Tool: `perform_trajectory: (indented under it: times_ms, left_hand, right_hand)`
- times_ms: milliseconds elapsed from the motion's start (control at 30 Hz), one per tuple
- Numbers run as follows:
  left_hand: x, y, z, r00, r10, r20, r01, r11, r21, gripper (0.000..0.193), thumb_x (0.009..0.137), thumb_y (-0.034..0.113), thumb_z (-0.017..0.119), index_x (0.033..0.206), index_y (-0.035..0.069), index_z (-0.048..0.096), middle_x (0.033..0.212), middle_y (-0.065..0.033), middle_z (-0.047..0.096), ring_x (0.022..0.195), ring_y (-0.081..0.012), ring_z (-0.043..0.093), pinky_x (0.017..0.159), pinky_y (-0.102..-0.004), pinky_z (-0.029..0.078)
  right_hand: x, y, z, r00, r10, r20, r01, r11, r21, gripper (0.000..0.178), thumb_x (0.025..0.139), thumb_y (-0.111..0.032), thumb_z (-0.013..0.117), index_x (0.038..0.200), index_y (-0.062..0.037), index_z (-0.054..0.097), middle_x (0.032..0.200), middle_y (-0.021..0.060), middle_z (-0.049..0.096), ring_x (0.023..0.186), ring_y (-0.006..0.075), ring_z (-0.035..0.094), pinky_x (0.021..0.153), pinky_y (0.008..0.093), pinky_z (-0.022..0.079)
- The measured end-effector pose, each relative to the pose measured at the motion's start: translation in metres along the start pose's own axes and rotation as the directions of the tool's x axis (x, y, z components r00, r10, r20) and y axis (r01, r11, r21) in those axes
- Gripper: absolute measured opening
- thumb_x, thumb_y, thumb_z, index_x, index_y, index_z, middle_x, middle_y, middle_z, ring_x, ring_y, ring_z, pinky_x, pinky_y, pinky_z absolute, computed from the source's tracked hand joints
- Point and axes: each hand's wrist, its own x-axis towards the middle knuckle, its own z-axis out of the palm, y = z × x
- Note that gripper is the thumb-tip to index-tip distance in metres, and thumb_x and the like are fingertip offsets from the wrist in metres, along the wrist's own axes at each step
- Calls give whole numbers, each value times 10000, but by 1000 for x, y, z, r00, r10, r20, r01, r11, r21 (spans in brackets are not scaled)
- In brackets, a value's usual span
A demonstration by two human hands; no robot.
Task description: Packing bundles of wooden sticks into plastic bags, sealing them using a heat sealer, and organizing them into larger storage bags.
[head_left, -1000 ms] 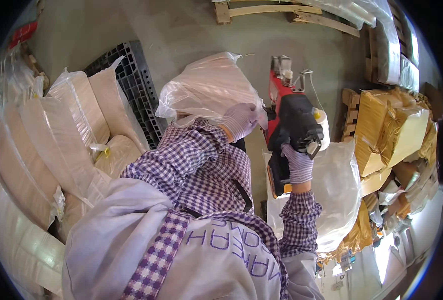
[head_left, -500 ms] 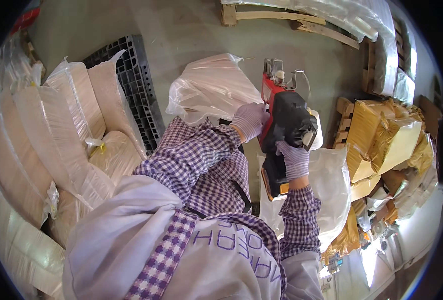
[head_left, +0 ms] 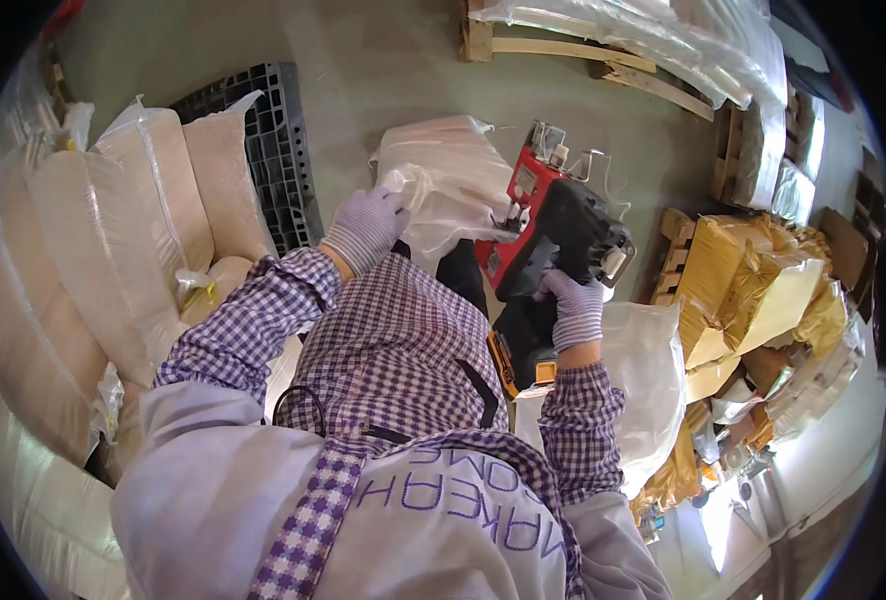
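Note:
My right hand (head_left: 575,312), in a striped glove, grips the handle of a red and black portable bag sewing machine (head_left: 573,225) with a yellow-trimmed battery base. Just left of the machine stands a translucent plastic bag (head_left: 448,165) with pale contents. The machine's red front end meets the bag's right side; whether the bag's edge is inside it, I cannot tell. My left hand (head_left: 365,232), gloved alike, closes its curled fingers on the near left edge of the bag. The fingertips are partly hidden.
Large filled sacks (head_left: 73,270) lean together at the left, beside a black plastic pallet (head_left: 288,150). Wrapped goods on wooden pallets (head_left: 573,52) stand at the far right. Yellow-brown wrapped packages (head_left: 743,280) and a whitish plastic bag (head_left: 643,380) are on the right.
My left hand has left the machine's side and moved left to the bag's edge. The sewing machine has shifted slightly left and turned, still in my right hand.

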Motion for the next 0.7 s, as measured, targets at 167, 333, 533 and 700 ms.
perform_trajectory:
  times_ms: [167,333,533,700]
  left_hand:
    - [-13,-2,12,991,-64,-120,40,980,-194,137,683,103,563,808,46,573,834,-85,545,814,-255,542,662,-355,474]
    - [-13,-2,24,976,-103,-190,56,969,-241,132,684,96,555,802,39,567,837,-96,543,791,-272,548,650,-361,478]
    - [-12,-6,20,971,-114,-210,48,954,-295,163,704,118,565,841,32,587,850,-101,560,816,-261,565,682,-354,480]
    - [-29,-29,31,818,-313,-482,-64,784,-618,293,732,99,528,1025,87,548,919,-135,559,851,-304,549,717,-377,465]
  right_hand:
    - [-5,-2,35,1000,-21,14,22,1000,-9,185,612,28,625,789,31,573,614,95,564,456,186,530,433,278,455]
    - [-12,0,66,1000,-25,14,25,999,22,188,627,25,641,802,42,575,617,104,568,458,188,531,441,281,458]
    - [-17,-13,98,997,11,78,-8,999,-36,166,637,31,625,791,47,565,623,110,562,455,194,527,441,283,452]
    - [-6,-19,109,983,47,177,-35,997,-72,140,649,21,598,772,28,530,602,98,528,482,195,516,478,292,458]
